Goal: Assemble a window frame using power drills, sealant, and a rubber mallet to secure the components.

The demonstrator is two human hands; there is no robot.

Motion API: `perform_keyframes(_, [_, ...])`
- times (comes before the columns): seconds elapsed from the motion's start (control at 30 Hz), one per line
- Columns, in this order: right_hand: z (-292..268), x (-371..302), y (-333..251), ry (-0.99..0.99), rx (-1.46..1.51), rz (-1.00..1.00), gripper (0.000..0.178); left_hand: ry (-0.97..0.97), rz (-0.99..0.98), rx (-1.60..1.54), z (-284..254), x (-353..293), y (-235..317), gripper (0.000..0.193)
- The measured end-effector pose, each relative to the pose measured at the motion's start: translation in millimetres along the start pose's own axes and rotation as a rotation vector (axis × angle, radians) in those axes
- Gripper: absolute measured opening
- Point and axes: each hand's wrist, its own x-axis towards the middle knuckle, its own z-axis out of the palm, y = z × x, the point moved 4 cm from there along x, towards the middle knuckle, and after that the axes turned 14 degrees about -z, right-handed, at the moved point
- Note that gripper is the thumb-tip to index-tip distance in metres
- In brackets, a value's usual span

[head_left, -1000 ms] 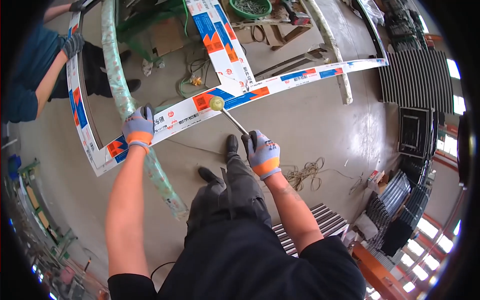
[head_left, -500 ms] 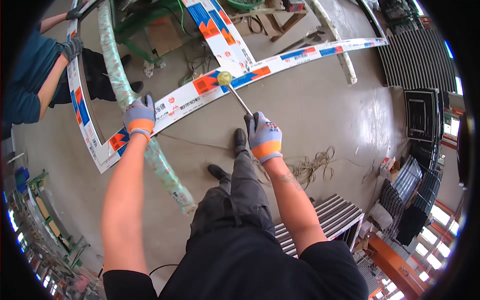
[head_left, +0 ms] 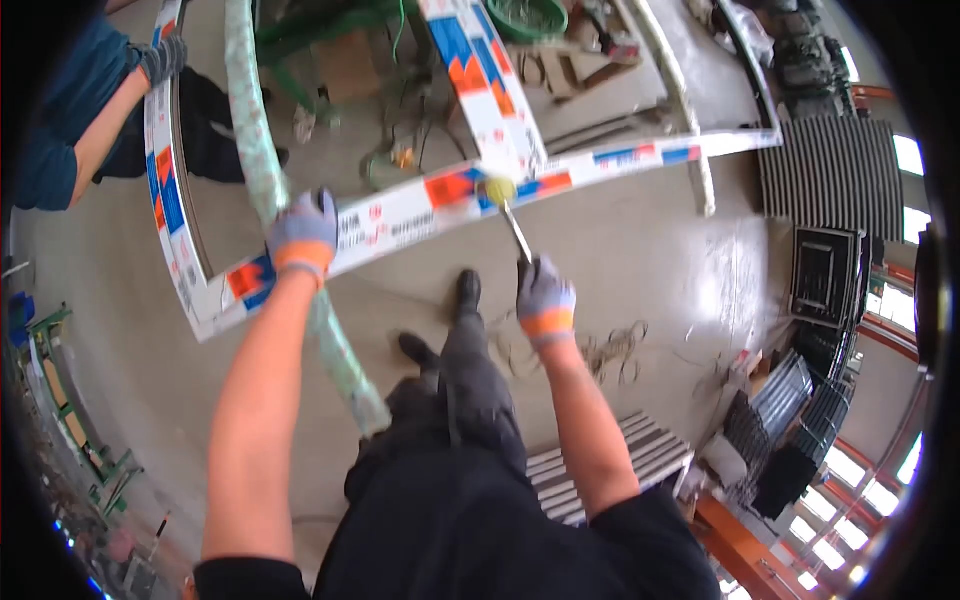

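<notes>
My right hand (head_left: 546, 300), in a grey and orange glove, is closed round the handle of a mallet (head_left: 516, 230) with a round yellowish head. That head lies over the near bar of a large frame (head_left: 390, 232), beside the joint with a crossbar (head_left: 485, 100); whether they touch I cannot tell. White film with blue and orange print covers the frame. Further left, my left hand (head_left: 303, 238), gloved alike, grips the same near bar close to its corner. Beneath that hand runs a support pole (head_left: 250, 120) wrapped in greenish film, which the frame crosses.
At the upper left a co-worker's gloved hand (head_left: 163, 60) holds the frame's left side. A second wrapped pole (head_left: 690, 110) supports the right end. Beyond are a green basket (head_left: 530, 18) and a bench. Tangled strapping (head_left: 615, 350) and stacked profiles (head_left: 610, 470) lie on the right.
The view has shifted, so the frame shows lower and further right. The mallet's head has moved slightly right along the bar. My left hand keeps its grip.
</notes>
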Motion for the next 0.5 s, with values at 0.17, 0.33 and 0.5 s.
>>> perform_keyframes(0.17, [13, 5, -14, -0.071, 0.055, 0.099, 0.026, 0.053, 0.026, -0.040, -5, 11, 0, 0.052])
perform_keyframes(0.33, [21, -17, -6, -0.036, 0.220, 0.158, 0.029, 0.057, 0.030, -0.011, -5, 9, 3, 0.051])
perform_keyframes(0.5, [3, -23, 16, 0.140, 0.413, 0.237, 0.029, 0.140, 0.062, -0.064, -1, 13, 0, 0.051])
